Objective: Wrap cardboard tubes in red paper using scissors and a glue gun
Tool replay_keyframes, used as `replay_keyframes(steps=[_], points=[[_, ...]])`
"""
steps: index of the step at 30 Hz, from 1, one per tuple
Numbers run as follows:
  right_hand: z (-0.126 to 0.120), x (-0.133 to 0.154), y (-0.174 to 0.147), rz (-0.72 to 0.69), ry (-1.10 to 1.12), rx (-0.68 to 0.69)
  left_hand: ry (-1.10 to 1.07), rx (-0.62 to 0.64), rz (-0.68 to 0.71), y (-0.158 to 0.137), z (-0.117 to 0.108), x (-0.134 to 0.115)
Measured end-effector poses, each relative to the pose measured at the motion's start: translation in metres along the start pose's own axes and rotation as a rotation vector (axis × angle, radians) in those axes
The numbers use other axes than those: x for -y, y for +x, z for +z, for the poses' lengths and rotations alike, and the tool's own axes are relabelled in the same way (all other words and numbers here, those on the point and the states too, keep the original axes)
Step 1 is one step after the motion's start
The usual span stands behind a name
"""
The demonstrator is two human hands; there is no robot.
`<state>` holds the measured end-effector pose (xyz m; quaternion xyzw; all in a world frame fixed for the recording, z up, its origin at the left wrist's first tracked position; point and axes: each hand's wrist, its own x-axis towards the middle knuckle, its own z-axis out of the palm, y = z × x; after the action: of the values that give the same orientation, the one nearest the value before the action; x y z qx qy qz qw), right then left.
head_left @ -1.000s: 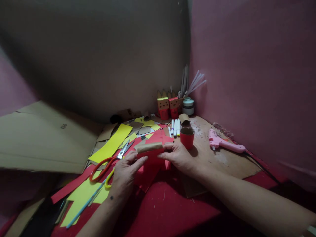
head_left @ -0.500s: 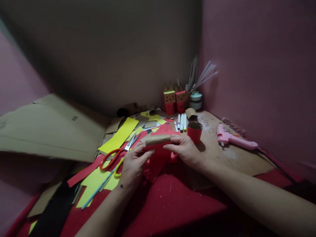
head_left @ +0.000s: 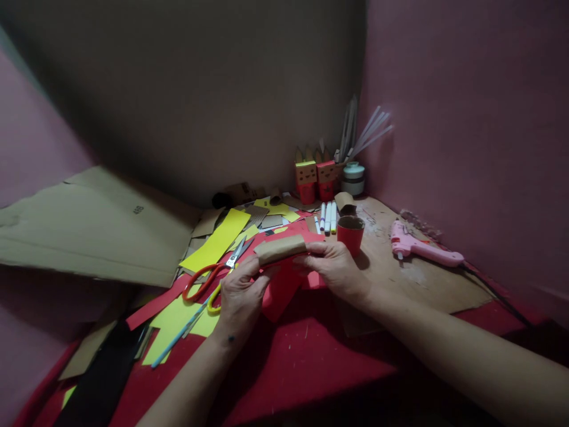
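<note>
Plenty crowds this red surface (head_left: pixel 320 367)! Off to the left, a big cardboard sheet (head_left: pixel 102 228) leans in, and below it run a red strip (head_left: pixel 155 309), yellow paper (head_left: pixel 178 317) and a blue stick (head_left: pixel 171 344) laid across that. Scissors (head_left: pixel 231 261) lie open, blades pointing away, their yellow loop hard up beside the left hand (head_left: pixel 242 293); that's the tightest spot. Over on the other side, a red cup (head_left: pixel 350 240) stands upright just beyond the right hand (head_left: pixel 343 270), with markers (head_left: pixel 328 218) lined up near it and a pink glue gun (head_left: pixel 422 249) well clear to the right, cord trailing. At the back, two figures (head_left: pixel 306 177) stand side by side, a jar (head_left: pixel 354 181) next to them.

And right in the centre, between the hands, the roll (head_left: pixel 281 249)! Left hand pinching one end, right hand gripping the other, fingers and thumbs bent around it. Plain brown it is, somewhat flattened along the top, right end tipped a little higher, a thin line of red along its lower edge. Red paper (head_left: pixel 280 296) shows below; whether the two are joined, I can't tell.
</note>
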<state>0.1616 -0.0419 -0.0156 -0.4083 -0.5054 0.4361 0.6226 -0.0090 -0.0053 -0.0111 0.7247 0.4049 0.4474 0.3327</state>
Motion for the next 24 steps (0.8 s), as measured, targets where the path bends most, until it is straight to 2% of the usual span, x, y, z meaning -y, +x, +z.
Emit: replay_keyframes(steps=[3,5,9,12,15,20,24], points=[[-0.001,-0.004,0.000,-0.065,0.007,0.008,-0.030,-0.030,-0.066,-0.001,0.000,0.001],[-0.002,-0.010,0.000,-0.048,0.022,0.023,-0.081,-0.003,-0.111,-0.001,0.001,0.002],[-0.005,-0.019,0.002,0.063,0.051,0.040,-0.191,0.126,-0.213,0.000,0.004,0.006],[-0.006,-0.021,0.001,0.151,0.029,0.047,-0.322,0.241,-0.376,-0.003,0.005,0.009],[-0.005,-0.020,-0.003,0.231,0.039,0.054,-0.413,0.266,-0.498,-0.007,0.004,0.007],[-0.003,-0.018,-0.007,0.356,0.155,0.062,-0.408,0.318,-0.484,-0.010,0.002,-0.005],[-0.005,-0.021,-0.004,0.407,0.208,0.041,-0.495,0.389,-0.495,-0.006,0.001,-0.002]])
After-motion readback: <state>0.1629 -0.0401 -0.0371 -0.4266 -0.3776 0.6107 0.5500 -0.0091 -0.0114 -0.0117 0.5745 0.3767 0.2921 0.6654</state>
